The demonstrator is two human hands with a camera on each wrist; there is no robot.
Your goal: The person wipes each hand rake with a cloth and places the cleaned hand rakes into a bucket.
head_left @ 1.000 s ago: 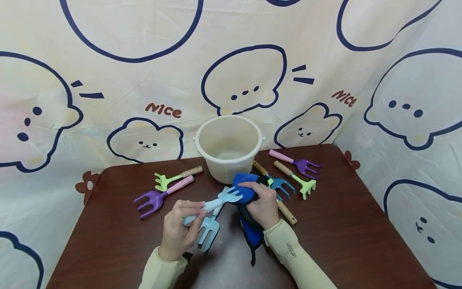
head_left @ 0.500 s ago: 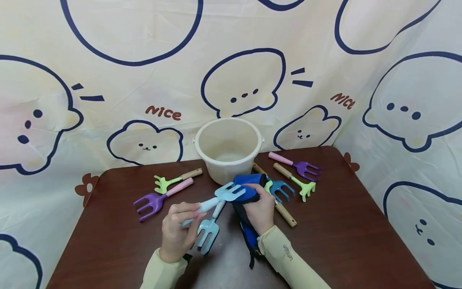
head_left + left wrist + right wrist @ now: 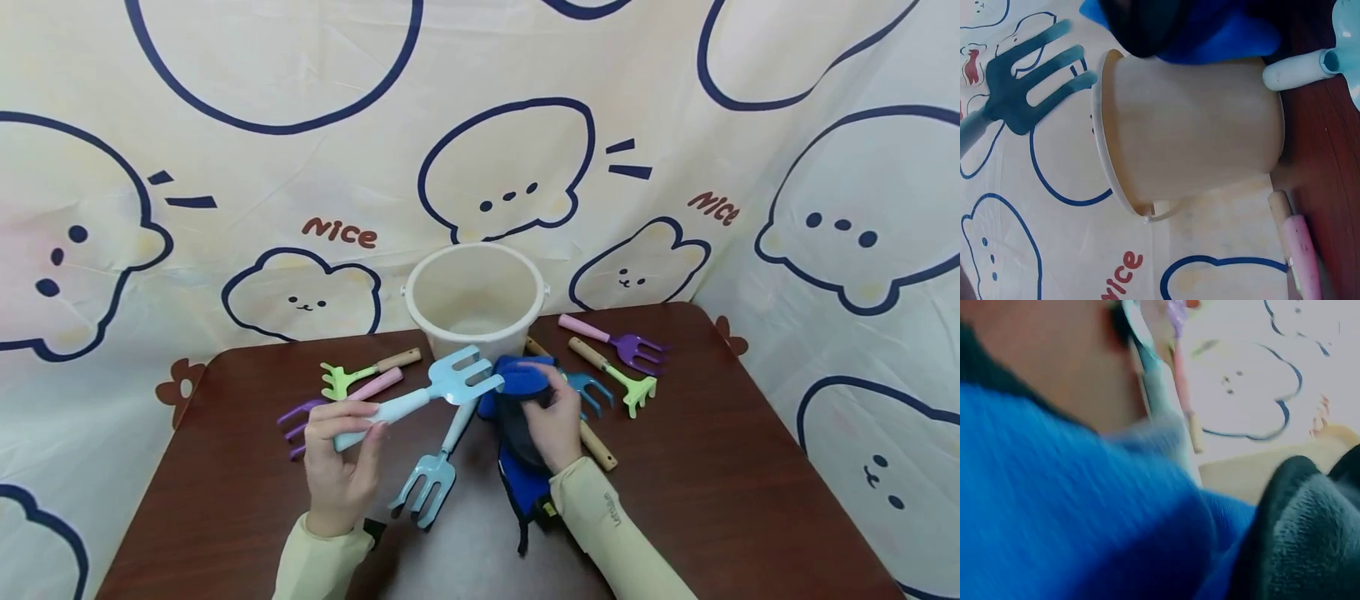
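Observation:
My left hand point(image 3: 341, 467) pinches the handle of a light blue hand fork point(image 3: 452, 382) between thumb and fingers. The fork is raised, tines pointing right, and shows against the backdrop in the left wrist view point(image 3: 1010, 100). My right hand point(image 3: 557, 421) grips a bunched blue and dark grey fleecy cloth point(image 3: 522, 380) with black edging. The cloth's upper fold lies right at the fork's tine tips in the head view. It fills much of the right wrist view point(image 3: 1085, 500). A second light blue fork point(image 3: 437, 475) lies on the table below the raised fork.
A cream bucket point(image 3: 517, 340) stands at the table's back edge. Left lie a small green rake point(image 3: 339, 381) and a purple fork point(image 3: 378, 383). Right lie a purple fork point(image 3: 636, 350), a green rake point(image 3: 637, 390), a darker blue fork point(image 3: 588, 387) and a wooden handle point(image 3: 597, 446).
My left hand has moved left, drawing the held fork off the cloth and raising its head. The right hand has shifted slightly right, still holding the cloth.

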